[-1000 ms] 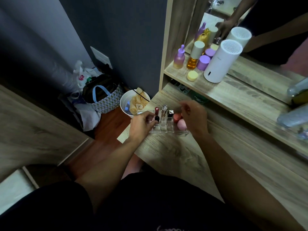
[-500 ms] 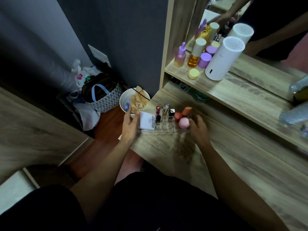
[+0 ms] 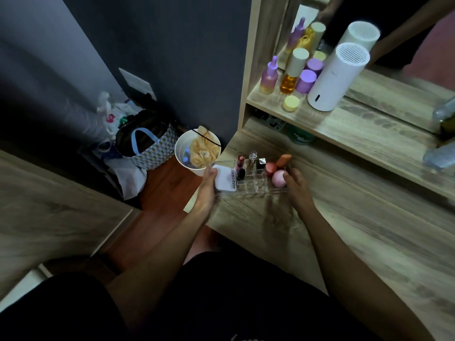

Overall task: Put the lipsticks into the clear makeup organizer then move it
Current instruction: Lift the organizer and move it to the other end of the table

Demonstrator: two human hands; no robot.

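The clear makeup organizer stands near the left corner of the wooden desk. Upright in its slots are a dark red lipstick, a clear-capped lipstick and a black and silver one. A white compact lies in its left part, and a pink sponge and orange sponges sit at its right. My left hand grips the organizer's left end. My right hand grips its right end.
A white bin and a patterned bag stand on the floor left of the desk. The shelf behind holds bottles, purple jars and a white cylinder device before a mirror. Plastic bottles lie far right.
A second ago both hands were over the organizer's slots. They have moved apart to its two ends and now hold it there. The view has shifted slightly.
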